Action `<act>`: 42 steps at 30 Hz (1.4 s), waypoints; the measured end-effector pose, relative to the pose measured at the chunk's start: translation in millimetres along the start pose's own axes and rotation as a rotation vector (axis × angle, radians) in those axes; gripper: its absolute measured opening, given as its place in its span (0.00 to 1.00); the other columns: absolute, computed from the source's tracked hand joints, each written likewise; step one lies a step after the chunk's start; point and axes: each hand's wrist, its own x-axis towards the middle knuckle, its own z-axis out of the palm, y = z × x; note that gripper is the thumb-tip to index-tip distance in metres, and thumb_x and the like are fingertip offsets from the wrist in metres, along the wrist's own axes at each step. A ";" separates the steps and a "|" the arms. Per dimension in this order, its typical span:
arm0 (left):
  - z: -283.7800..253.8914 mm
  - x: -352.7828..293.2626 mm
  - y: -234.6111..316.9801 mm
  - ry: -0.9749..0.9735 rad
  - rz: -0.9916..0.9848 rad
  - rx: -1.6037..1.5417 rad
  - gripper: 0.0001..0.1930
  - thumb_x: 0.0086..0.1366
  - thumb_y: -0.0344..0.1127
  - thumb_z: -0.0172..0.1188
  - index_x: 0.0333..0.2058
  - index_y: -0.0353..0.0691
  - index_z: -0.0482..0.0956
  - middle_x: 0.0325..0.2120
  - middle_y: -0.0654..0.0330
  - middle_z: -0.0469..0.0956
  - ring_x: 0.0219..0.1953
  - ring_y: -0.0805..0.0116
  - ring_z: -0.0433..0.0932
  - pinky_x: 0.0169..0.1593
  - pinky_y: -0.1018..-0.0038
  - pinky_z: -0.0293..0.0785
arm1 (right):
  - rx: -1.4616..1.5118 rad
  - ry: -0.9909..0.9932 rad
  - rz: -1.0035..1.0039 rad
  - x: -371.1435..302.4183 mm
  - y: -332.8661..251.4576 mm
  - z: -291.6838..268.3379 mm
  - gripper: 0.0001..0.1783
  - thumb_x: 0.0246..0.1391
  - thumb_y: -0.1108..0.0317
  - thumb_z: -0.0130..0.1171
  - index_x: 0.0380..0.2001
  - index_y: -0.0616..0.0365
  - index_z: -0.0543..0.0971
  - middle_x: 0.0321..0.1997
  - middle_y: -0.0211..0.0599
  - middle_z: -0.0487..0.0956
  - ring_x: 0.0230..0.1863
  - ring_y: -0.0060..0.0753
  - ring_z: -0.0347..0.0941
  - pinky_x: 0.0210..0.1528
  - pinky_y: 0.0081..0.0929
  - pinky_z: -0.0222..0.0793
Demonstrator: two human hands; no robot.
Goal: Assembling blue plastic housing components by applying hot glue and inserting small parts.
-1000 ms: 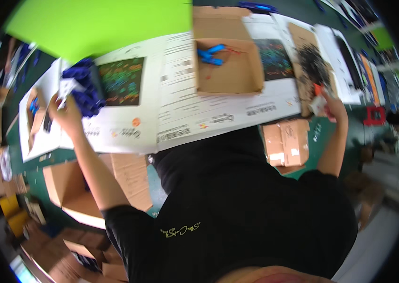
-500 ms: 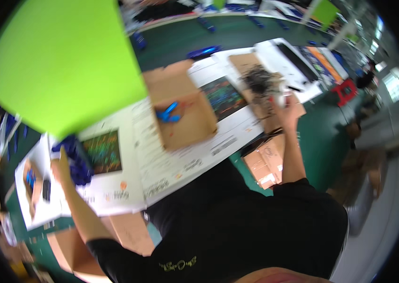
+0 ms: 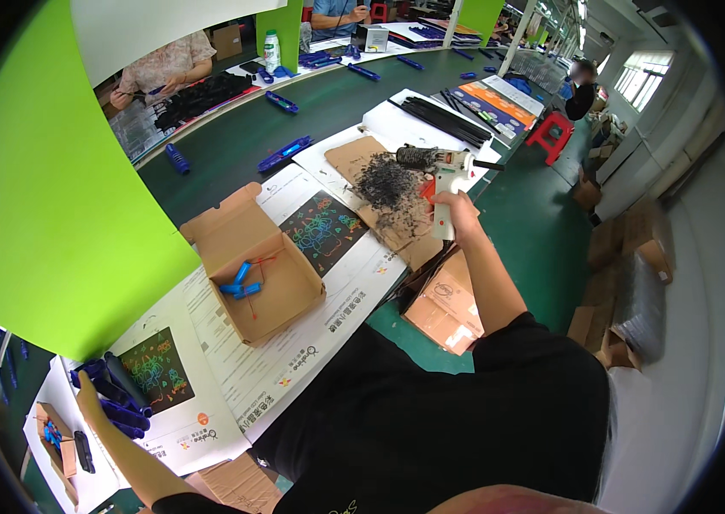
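The right hand (image 3: 455,208) reaches out, clenched round a white glue gun (image 3: 443,184) near the bench's (image 3: 242,137) front edge; the left hand (image 3: 92,396), stretched far left beneath a green divider (image 3: 45,214), grips blue handles (image 3: 114,396); an open cardboard box (image 3: 255,265) sits between.

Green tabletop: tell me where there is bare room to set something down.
Bare green table lies beyond the open cardboard box, between the blue spring and the flat blue tool. It is crowded near the right hand holding the glue gun, beside the black scraps, and around the left hand.
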 end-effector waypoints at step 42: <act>77.1 -369.8 154.3 -0.353 0.285 -0.756 0.18 0.63 0.38 0.56 0.44 0.27 0.71 0.27 0.45 0.79 0.30 0.61 0.80 0.36 0.69 0.73 | 0.035 -1.052 -0.088 -117.0 -6.1 194.9 0.26 0.43 0.70 0.55 0.48 0.70 0.70 0.44 0.49 0.75 0.48 0.40 0.72 0.53 0.36 0.67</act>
